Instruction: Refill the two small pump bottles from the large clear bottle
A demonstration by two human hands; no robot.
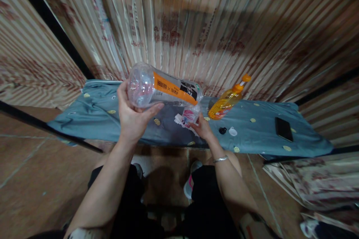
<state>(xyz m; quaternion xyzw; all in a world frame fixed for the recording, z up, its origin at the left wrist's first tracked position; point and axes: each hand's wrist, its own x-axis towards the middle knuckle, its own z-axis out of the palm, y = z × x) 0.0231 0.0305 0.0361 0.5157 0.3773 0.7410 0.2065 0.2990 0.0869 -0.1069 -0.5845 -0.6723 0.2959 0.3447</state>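
A large clear plastic bottle (175, 86), with a grey, orange and black label, lies tilted in the air, its base up to the left and its neck end down to the right. My left hand (134, 114) is closed round its base end. My right hand (202, 126) pinches a small clear plastic container with pink print (191, 115), right below the bottle's neck end. Whether the two touch is hard to tell. White paper (178, 119) shows beside the container. To the right stands a bottle of orange liquid (224, 104) with an orange top.
A grey-green cloth with yellow pineapple prints (258, 134) covers the narrow table. On it lie a small black cap (222, 130), a white cap (232, 131) and a flat black phone-like object (284, 129). Pleated curtains (179, 26) hang behind; dark metal bars (53, 18) frame the sides.
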